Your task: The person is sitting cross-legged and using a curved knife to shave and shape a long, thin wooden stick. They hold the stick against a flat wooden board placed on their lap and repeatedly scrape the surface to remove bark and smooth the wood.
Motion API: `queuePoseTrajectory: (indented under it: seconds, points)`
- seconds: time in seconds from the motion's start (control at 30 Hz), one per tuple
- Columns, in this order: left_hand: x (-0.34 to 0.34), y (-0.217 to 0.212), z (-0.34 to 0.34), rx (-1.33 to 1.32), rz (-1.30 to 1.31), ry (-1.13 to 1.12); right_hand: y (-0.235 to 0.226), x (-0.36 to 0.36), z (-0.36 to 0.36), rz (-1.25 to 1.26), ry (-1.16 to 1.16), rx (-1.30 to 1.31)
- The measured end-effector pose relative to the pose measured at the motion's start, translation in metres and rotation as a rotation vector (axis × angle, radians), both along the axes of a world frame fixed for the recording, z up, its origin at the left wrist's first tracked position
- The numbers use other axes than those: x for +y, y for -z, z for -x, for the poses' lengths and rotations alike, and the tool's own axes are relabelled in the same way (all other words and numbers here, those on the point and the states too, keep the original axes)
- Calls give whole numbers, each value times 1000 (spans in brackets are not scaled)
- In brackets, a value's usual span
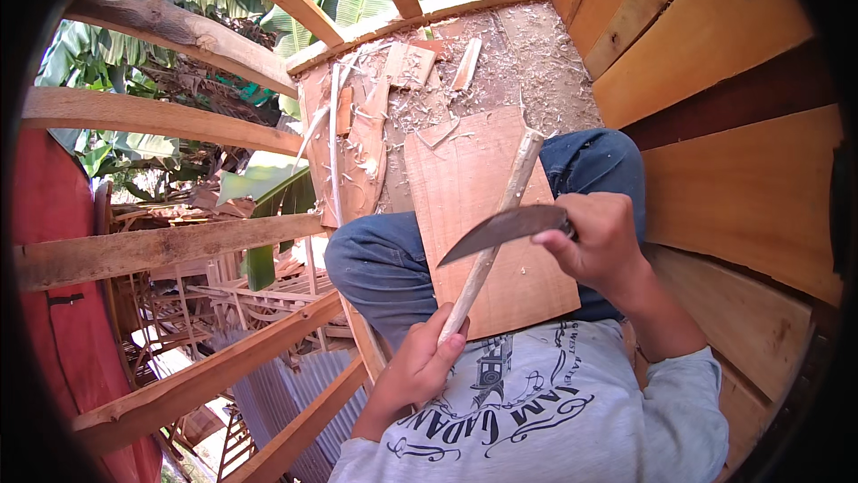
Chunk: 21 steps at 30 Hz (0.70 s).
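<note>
My left hand (420, 361) is closed round the lower end of a pale, peeled wooden stick (513, 193), which slants up and away to the right. In my right hand (601, 237) is a knife with a broad, dark, curved blade (505, 231); its handle is mostly hidden by my fingers. The blade lies across the stick near its middle, pointing left; whether it touches the wood I cannot tell. Beneath both, a flat wooden board (438, 184) rests over my lap between my bent knees.
Wood shavings (554, 58) and offcuts (410, 65) litter the floor ahead. Slatted wooden rails (170, 249) line the left side, with gaps onto plants and a lower area with corrugated sheets (290, 394). A plank wall (733, 206) stands close on my right.
</note>
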<state>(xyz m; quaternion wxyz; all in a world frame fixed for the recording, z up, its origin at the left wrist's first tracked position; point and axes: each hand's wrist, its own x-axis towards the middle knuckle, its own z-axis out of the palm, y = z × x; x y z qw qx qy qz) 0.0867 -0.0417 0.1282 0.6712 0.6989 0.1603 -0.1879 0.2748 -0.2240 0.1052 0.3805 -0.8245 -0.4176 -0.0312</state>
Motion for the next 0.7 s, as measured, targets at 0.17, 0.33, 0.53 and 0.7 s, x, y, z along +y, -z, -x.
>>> queuePoseTrajectory:
  seconds: [0.17, 0.33, 0.53, 0.7]
  points:
    - [-8, 1, -6, -34, 84, -81, -3, 5, 8, -60, -38, 120]
    - [-6, -6, -10, -2, 4, -14, 21, 0, -10, -95, 122, 42]
    - [-2, -6, -3, 32, 41, -33, 12, -4, -25, 50, 108, -135]
    - [0, -3, -6, 20, 16, 1, 11, 10, 3, -53, -126, -58]
